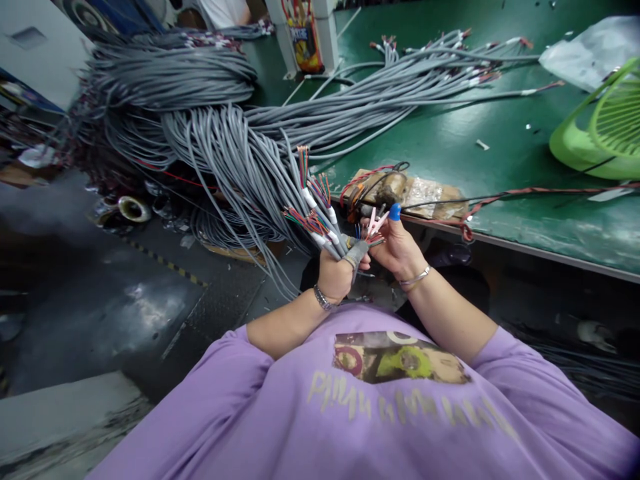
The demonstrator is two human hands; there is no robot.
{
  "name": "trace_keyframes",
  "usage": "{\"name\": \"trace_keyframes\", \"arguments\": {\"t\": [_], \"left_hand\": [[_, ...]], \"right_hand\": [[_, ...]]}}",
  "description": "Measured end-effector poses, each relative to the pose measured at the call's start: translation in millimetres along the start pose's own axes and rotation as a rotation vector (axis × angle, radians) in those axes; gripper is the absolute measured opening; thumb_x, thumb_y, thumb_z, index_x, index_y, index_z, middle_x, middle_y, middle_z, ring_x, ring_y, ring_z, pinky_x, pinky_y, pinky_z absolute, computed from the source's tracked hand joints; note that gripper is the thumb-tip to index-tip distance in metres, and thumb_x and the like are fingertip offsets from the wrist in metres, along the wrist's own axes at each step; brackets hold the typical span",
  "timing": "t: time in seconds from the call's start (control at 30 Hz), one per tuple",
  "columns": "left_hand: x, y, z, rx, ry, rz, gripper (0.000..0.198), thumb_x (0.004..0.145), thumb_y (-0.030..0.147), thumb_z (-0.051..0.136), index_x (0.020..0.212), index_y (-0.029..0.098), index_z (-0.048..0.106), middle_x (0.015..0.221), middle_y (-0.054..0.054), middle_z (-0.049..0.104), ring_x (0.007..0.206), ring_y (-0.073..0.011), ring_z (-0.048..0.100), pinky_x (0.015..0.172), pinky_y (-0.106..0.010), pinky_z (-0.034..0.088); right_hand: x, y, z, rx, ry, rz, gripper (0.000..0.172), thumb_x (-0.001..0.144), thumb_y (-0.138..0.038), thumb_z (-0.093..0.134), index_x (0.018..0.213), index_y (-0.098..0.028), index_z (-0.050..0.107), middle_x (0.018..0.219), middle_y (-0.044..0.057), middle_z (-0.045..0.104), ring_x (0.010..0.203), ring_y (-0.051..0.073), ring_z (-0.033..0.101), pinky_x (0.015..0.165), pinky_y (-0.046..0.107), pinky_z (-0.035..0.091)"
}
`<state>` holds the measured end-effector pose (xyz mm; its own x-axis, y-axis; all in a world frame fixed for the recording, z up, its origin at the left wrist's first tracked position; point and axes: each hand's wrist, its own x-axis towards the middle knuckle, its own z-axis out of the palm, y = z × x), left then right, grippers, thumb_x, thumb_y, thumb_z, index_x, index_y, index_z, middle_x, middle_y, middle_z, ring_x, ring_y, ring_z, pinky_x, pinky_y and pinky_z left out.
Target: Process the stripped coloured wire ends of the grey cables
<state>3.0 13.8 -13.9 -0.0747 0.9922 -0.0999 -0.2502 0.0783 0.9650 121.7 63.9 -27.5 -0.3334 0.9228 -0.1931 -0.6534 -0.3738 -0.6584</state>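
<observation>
My left hand (336,272) is closed around a bundle of grey cables (280,193) whose stripped ends fan out into coloured wires (315,200). One finger of this hand wears a grey cot. My right hand (395,248) pinches the thin coloured wire ends (374,227) of one cable, and a blue cot (395,211) covers a fingertip. Both hands meet just below the table edge, in front of my purple shirt. The cables trail up and left into a large grey heap (170,87).
A green table (450,140) holds more grey cables (415,73), a taped block with red and black leads (395,190), a green plastic fan (607,127) and a plastic bag (590,50). A white post (305,33) stands at the back. Dark floor lies left.
</observation>
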Motion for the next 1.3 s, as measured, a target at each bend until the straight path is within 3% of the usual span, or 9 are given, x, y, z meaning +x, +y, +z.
{"name": "trace_keyframes", "arguments": {"t": [0.1,0.23,0.43,0.6,0.8,1.0,1.2,1.3], "left_hand": [[0,-1,0.2,0.016,0.013,-0.005,0.034,0.068,0.045,0.08,0.067,0.016,0.062,0.058,0.002,0.065,0.048,-0.008,0.059,0.048,-0.02,0.051],[1,-2,-0.3,0.017,0.016,-0.011,0.033,0.068,0.044,0.08,0.066,0.016,0.061,0.058,0.002,0.064,0.048,-0.0077,0.058,0.048,-0.02,0.051],[1,-4,-3.5,0.042,0.01,-0.007,0.036,0.067,0.045,0.081,0.064,0.016,0.06,0.056,0.002,0.062,0.046,-0.0073,0.056,0.048,-0.02,0.05],[2,-7,-5.7,0.051,-0.016,-0.011,0.036,0.068,0.046,0.081,0.066,0.016,0.06,0.056,0.002,0.062,0.047,-0.0078,0.057,0.047,-0.02,0.05],[2,-8,-7.8,0.058,-0.018,0.004,0.036,0.069,0.045,0.08,0.064,0.016,0.059,0.055,0.003,0.062,0.046,-0.0075,0.056,0.047,-0.02,0.05],[-1,-7,-9.7,0.057,-0.004,0.003,0.034,0.069,0.043,0.08,0.063,0.016,0.06,0.055,0.003,0.062,0.045,-0.0069,0.056,0.047,-0.019,0.048],[-6,-1,-14.6,0.044,-0.009,0.0,0.032,0.07,0.041,0.08,0.064,0.016,0.061,0.055,0.003,0.062,0.044,-0.007,0.055,0.045,-0.018,0.048],[-9,1,-18.3,0.049,0.009,-0.016,0.033,0.068,0.041,0.081,0.065,0.017,0.06,0.054,0.003,0.061,0.044,-0.0072,0.055,0.045,-0.019,0.049]], "right_hand": [[0,1,2,0.013,-0.009,-0.014,0.06,0.071,-0.082,0.065,0.081,-0.023,0.067,0.058,-0.002,0.06,0.048,0.016,0.051,0.051,0.033,0.046],[3,1,4,0.081,0.06,-0.092,0.05,0.073,-0.073,0.072,0.077,-0.024,0.065,0.059,-0.002,0.063,0.049,0.015,0.053,0.05,0.031,0.048],[8,1,2,0.166,0.163,-0.094,0.043,0.073,-0.061,0.08,0.076,-0.022,0.063,0.067,-0.002,0.07,0.051,0.011,0.055,0.049,0.026,0.049],[8,3,-1,0.146,0.121,-0.108,0.045,0.073,-0.064,0.078,0.078,-0.022,0.063,0.067,-0.002,0.07,0.05,0.01,0.055,0.047,0.026,0.048],[7,3,0,0.142,0.165,-0.098,0.046,0.073,-0.065,0.077,0.075,-0.022,0.062,0.069,-0.001,0.07,0.051,0.01,0.054,0.048,0.026,0.047],[3,2,3,0.153,0.062,-0.076,0.052,0.074,-0.072,0.072,0.074,-0.022,0.059,0.069,-0.002,0.067,0.05,0.008,0.051,0.047,0.022,0.045],[-8,0,5,0.159,0.088,-0.011,0.055,0.075,-0.076,0.066,0.081,-0.021,0.065,0.074,0.0,0.07,0.056,0.01,0.056,0.052,0.023,0.048],[-17,-2,-2,0.084,0.03,0.057,0.055,0.074,-0.074,0.069,0.082,-0.02,0.069,0.078,0.002,0.072,0.059,0.011,0.059,0.056,0.024,0.051]]}}
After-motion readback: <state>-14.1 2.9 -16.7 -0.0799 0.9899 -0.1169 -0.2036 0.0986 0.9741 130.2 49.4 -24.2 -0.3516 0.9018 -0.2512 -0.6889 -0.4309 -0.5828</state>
